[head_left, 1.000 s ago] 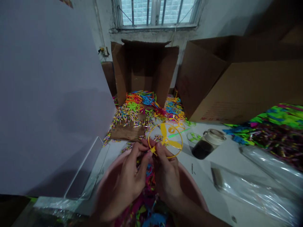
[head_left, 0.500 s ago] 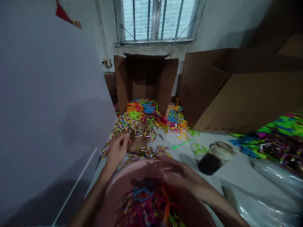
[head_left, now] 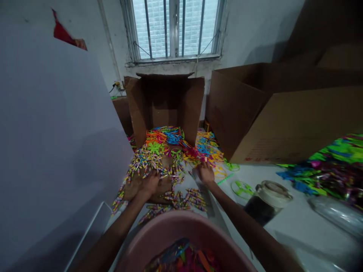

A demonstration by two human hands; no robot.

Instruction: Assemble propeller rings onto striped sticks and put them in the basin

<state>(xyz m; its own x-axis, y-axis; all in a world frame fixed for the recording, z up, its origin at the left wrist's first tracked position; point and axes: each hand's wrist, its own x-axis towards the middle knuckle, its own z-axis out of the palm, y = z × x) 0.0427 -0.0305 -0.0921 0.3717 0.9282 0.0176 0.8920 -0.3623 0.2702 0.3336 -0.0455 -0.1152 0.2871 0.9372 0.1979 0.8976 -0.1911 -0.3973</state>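
Over a pile of small striped, crayon-like sticks (head_left: 146,160), my left hand (head_left: 150,184) reaches down with bent fingers. What lies in its fingertips is hidden. My right hand (head_left: 206,173) is further right, its fingers curled together at the edge of the coloured plastic rings (head_left: 211,149). I cannot make out what it grips. Closest to me stands a pink basin (head_left: 181,217) holding mixed colourful pieces (head_left: 184,258). A green spoked ring (head_left: 242,189) and a green twisted stick (head_left: 225,179) lie right of my right hand.
An open cardboard box (head_left: 164,113) lies on its side, rings spilling out. Another large carton (head_left: 306,124) stands to the right. A lidded jar of dark liquid (head_left: 266,202), clear plastic bags (head_left: 337,213) and a colourful heap (head_left: 334,166) are on the right. A pale panel (head_left: 62,132) borders the left.
My right hand has left the basin's rim and reached forward to the rings. My left hand has moved slightly right and lowered over the sticks. The view has shifted.
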